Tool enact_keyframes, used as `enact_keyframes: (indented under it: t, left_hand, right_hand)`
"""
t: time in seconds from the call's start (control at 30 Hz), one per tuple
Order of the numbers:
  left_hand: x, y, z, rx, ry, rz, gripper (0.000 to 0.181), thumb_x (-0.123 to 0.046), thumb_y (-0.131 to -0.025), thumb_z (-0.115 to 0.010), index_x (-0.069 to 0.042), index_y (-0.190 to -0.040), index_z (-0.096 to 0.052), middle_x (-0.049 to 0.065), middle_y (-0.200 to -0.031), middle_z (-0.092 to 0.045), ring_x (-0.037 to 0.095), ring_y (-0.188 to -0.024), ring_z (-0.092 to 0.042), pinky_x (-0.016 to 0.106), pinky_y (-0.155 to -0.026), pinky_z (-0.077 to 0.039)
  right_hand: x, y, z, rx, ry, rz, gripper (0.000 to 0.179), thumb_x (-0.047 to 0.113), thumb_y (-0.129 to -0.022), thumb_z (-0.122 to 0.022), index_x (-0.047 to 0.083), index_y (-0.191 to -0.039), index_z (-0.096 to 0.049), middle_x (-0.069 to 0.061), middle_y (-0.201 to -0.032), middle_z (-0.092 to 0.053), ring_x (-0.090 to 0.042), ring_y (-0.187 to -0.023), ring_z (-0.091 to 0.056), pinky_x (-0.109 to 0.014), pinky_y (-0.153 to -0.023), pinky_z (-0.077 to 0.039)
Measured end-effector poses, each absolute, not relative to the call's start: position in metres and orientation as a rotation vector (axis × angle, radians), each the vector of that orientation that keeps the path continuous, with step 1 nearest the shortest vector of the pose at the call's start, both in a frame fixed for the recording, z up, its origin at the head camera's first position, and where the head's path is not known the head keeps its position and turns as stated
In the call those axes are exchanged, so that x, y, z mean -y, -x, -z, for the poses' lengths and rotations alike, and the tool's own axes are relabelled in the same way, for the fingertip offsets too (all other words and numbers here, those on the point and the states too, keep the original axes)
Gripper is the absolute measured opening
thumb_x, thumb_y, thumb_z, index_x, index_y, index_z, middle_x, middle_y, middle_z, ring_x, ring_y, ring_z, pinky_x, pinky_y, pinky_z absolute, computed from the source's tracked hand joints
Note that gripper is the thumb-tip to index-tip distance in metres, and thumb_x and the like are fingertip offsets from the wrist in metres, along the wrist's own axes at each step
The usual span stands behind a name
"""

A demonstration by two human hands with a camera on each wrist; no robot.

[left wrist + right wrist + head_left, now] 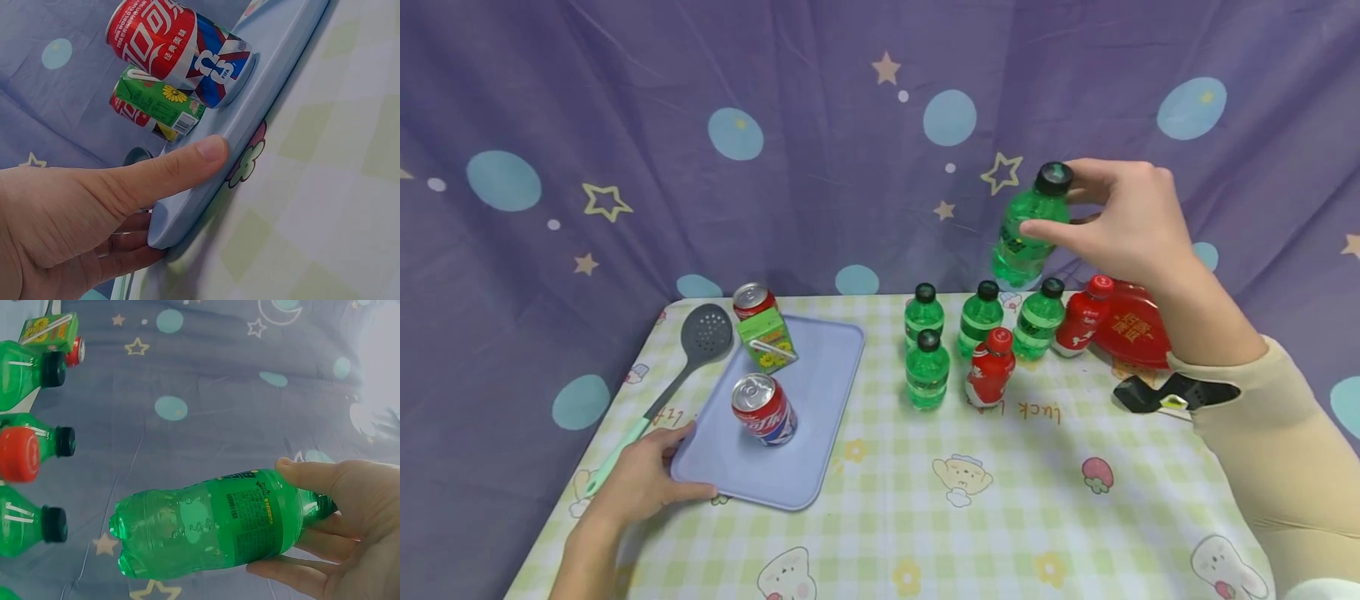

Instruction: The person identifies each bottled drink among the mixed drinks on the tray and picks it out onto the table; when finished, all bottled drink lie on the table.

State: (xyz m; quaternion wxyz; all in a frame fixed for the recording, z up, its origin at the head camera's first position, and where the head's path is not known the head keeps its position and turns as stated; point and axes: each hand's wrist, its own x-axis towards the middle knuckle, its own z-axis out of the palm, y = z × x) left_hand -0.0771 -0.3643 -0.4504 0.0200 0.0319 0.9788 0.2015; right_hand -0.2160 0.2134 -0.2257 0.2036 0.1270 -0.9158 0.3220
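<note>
High over the back of the table, my right hand (1138, 218) grips a green soda bottle (1024, 242) near its shoulder, thumb on one side and fingers on the other. The bottle is slightly tilted in the head view, its black cap uppermost. At the near left corner of a pale blue tray (823, 392), my left hand (643, 477) holds the corner, the thumb (187, 164) along the near rim and the fingers round the left side. On the tray stand a Coca-Cola can (766, 410), a green drink carton (767, 342) with a straw, and another red can (752, 298) partly hidden behind it.
Several green bottles (927, 371) stand right of the tray, with two red bottles (990, 368) (1084, 317) among and beside them. A red plate (1127, 329) and a black object (1150, 392) lie at the right. A skimmer (706, 333) lies left of the tray.
</note>
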Motion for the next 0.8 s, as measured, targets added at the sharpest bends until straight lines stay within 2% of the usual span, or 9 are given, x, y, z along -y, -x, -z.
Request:
enact_keyframes:
  t: [0.07, 0.17, 0.4, 0.43, 0.53, 0.63, 0.77, 0.8]
  left_hand:
    - [0.364, 0.077, 0.451, -3.036, -0.098, -0.621, 0.121, -0.057, -0.056, -0.102, 0.014, -0.143, -0.057, 0.034, -0.128, -0.071, 0.036, -0.107, -0.075, 0.040, -0.085, -0.063]
    - [0.364, 0.078, 0.451, -3.035, -0.093, -0.616, 0.121, -0.057, -0.056, -0.102, 0.014, -0.143, -0.057, 0.033, -0.128, -0.071, 0.036, -0.106, -0.075, 0.040, -0.085, -0.062]
    - [0.364, 0.079, 0.452, -3.036, -0.093, -0.635, 0.121, -0.056, -0.055, -0.103, 0.013, -0.143, -0.058, 0.032, -0.127, -0.072, 0.034, -0.105, -0.076, 0.036, -0.084, -0.062]
    - [0.364, 0.079, 0.452, -3.037, -0.096, -0.638, 0.121, -0.057, -0.055, -0.103, 0.013, -0.143, -0.058, 0.032, -0.127, -0.072, 0.034, -0.105, -0.076, 0.036, -0.084, -0.062]
    - [0.365, 0.079, 0.452, -3.040, -0.099, -0.638, 0.121, -0.057, -0.055, -0.103, 0.013, -0.143, -0.058, 0.033, -0.129, -0.071, 0.036, -0.106, -0.076, 0.037, -0.084, -0.062]
    - [0.365, 0.079, 0.451, -3.040, -0.094, -0.633, 0.120, -0.057, -0.055, -0.102, 0.013, -0.142, -0.059, 0.033, -0.130, -0.070, 0.037, -0.107, -0.076, 0.040, -0.086, -0.063]
    - [0.365, 0.079, 0.450, -3.039, -0.085, -0.627, 0.119, -0.057, -0.055, -0.102, 0.013, -0.141, -0.060, 0.033, -0.129, -0.071, 0.036, -0.105, -0.076, 0.038, -0.084, -0.062]
    - [0.365, 0.079, 0.450, -3.039, -0.085, -0.625, 0.119, -0.057, -0.055, -0.102, 0.013, -0.141, -0.060, 0.033, -0.129, -0.071, 0.036, -0.105, -0.076, 0.038, -0.084, -0.062]
  right_hand:
    - [-0.220, 0.214, 0.229, 2.544, -0.333, -0.902, 0.057, 0.043, -0.080, -0.094, 0.020, -0.129, -0.078, -0.014, -0.119, -0.081, 0.012, -0.096, -0.073, -0.014, -0.071, -0.041]
    - [-0.228, 0.212, 0.234, 2.535, -0.296, -0.910, 0.058, 0.043, -0.079, -0.095, 0.021, -0.130, -0.078, -0.015, -0.120, -0.080, 0.035, -0.081, -0.052, -0.009, -0.071, -0.041]
    - [-0.244, 0.204, 0.241, 2.542, -0.237, -0.874, 0.056, 0.042, -0.079, -0.095, 0.019, -0.127, -0.079, -0.018, -0.117, -0.080, 0.039, -0.077, -0.046, -0.008, -0.068, -0.040]
    - [-0.246, 0.202, 0.242, 2.543, -0.233, -0.873, 0.057, 0.043, -0.079, -0.095, 0.019, -0.127, -0.079, -0.012, -0.113, -0.082, 0.039, -0.077, -0.046, -0.007, -0.068, -0.040]
    - [-0.252, 0.198, 0.246, 2.539, -0.225, -0.871, 0.059, 0.044, -0.078, -0.096, 0.017, -0.128, -0.079, -0.007, -0.109, -0.083, 0.039, -0.076, -0.048, -0.004, -0.069, -0.041]
    - [-0.257, 0.195, 0.250, 2.536, -0.214, -0.883, 0.060, 0.043, -0.076, -0.097, 0.016, -0.127, -0.079, 0.010, -0.099, -0.083, 0.038, -0.074, -0.051, -0.001, -0.068, -0.042]
    - [-0.262, 0.190, 0.256, 2.550, -0.201, -0.873, 0.060, 0.044, -0.075, -0.098, 0.015, -0.125, -0.080, 0.008, -0.097, -0.083, 0.037, -0.073, -0.052, 0.000, -0.066, -0.042]
    - [-0.263, 0.190, 0.258, 2.552, -0.202, -0.869, 0.060, 0.044, -0.075, -0.098, 0.015, -0.125, -0.080, 0.003, -0.098, -0.084, 0.037, -0.072, -0.052, 0.000, -0.065, -0.042]
